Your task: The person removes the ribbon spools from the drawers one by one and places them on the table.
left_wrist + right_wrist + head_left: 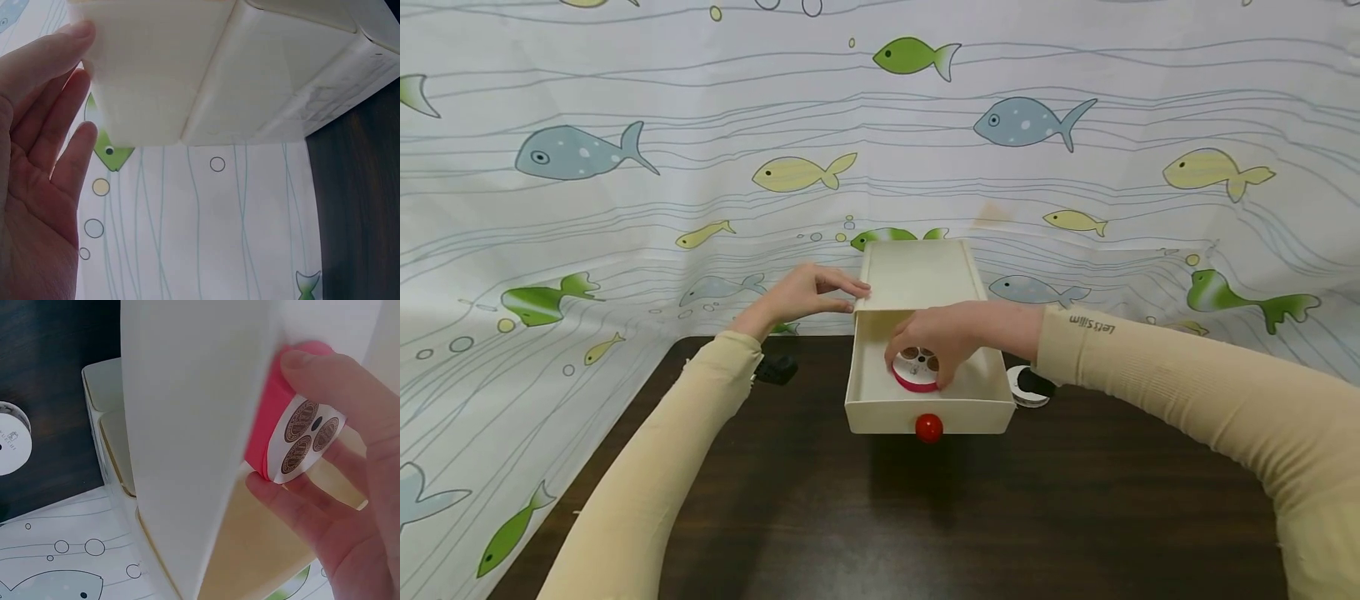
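Note:
A cream drawer box (917,275) stands with its drawer (880,412) pulled out toward me, a red round knob (929,427) on the drawer's front. Inside the drawer my right hand (936,333) holds a roll of pinkish-red ribbon (269,434) between thumb and fingers. The white spool face (306,437) carries brown round prints. My left hand (812,292) touches the box at its left upper edge. Seen from the left wrist, its thumb and fingers (75,94) lie against the box's corner and are fairly straight.
To the right of the drawer lies a white spool (1028,398) with a black part, on the dark wooden table (790,500). A small black object (777,369) sits left of the box. Behind hangs a white sheet (880,117) printed with fish.

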Demonstrator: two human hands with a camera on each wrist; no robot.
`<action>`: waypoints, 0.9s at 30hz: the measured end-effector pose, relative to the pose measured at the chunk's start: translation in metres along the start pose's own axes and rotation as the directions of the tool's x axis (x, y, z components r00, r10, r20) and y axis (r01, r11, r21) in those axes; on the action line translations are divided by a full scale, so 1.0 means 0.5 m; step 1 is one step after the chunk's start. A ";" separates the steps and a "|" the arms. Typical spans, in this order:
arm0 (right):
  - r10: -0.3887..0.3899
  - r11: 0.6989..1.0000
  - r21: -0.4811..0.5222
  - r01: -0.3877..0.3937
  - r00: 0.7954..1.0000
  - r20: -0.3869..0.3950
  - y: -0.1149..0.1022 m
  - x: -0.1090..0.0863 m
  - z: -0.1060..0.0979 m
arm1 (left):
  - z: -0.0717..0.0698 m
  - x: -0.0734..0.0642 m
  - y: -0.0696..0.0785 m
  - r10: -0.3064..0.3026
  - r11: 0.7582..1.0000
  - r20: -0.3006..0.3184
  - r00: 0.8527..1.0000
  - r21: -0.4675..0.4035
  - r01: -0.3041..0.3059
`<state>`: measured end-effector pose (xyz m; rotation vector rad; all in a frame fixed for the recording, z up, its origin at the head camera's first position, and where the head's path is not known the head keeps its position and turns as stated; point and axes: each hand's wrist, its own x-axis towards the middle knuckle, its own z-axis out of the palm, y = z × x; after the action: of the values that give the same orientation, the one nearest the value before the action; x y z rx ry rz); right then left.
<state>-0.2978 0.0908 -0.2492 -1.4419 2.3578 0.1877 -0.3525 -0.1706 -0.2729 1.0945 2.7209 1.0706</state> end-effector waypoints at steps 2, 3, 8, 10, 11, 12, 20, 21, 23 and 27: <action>-0.006 1.000 -0.003 0.006 1.000 -0.001 -0.002 -0.001 -0.001 | -0.001 -0.001 -0.001 0.006 1.000 0.001 1.000 0.006 -0.006; -0.007 1.000 -0.002 0.007 1.000 -0.002 -0.003 -0.002 -0.002 | -0.001 -0.001 -0.002 0.010 1.000 0.001 1.000 0.009 -0.010; -0.012 1.000 0.001 0.012 1.000 -0.008 -0.011 -0.010 -0.018 | -0.002 -0.002 0.000 0.009 1.000 -0.005 1.000 0.002 -0.009; -0.018 1.000 0.002 0.018 1.000 -0.009 -0.014 -0.013 -0.027 | -0.001 -0.003 0.000 0.004 1.000 -0.005 1.000 -0.010 -0.004; -0.023 1.000 0.003 0.023 1.000 -0.008 -0.015 -0.014 -0.031 | -0.001 -0.003 0.001 0.001 1.000 -0.004 1.000 -0.015 -0.001; -0.026 1.000 0.003 0.026 1.000 -0.010 -0.016 -0.015 -0.034 | -0.001 -0.003 0.001 -0.003 1.000 -0.003 1.000 -0.020 0.002; -0.077 0.997 0.006 0.077 0.997 -0.018 -0.020 -0.012 -0.050 | 0.001 0.000 -0.003 -0.005 1.000 0.002 1.000 -0.022 0.005; -0.078 0.997 0.007 0.078 0.997 -0.019 -0.021 -0.011 -0.052 | 0.002 0.000 -0.003 -0.004 1.000 0.002 1.000 -0.018 0.004; -0.075 0.997 0.010 0.075 0.997 -0.023 -0.023 -0.011 -0.055 | 0.002 0.001 -0.003 -0.001 1.000 0.005 1.000 -0.010 0.001; -0.056 0.998 0.021 0.057 0.998 -0.040 -0.024 -0.015 -0.065 | 0.000 0.002 -0.002 0.006 1.000 0.009 1.000 0.003 -0.006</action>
<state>-0.2918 0.0816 -0.2156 -1.5130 2.3399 0.1186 -0.3538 -0.1703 -0.2732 1.1060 2.7149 1.0608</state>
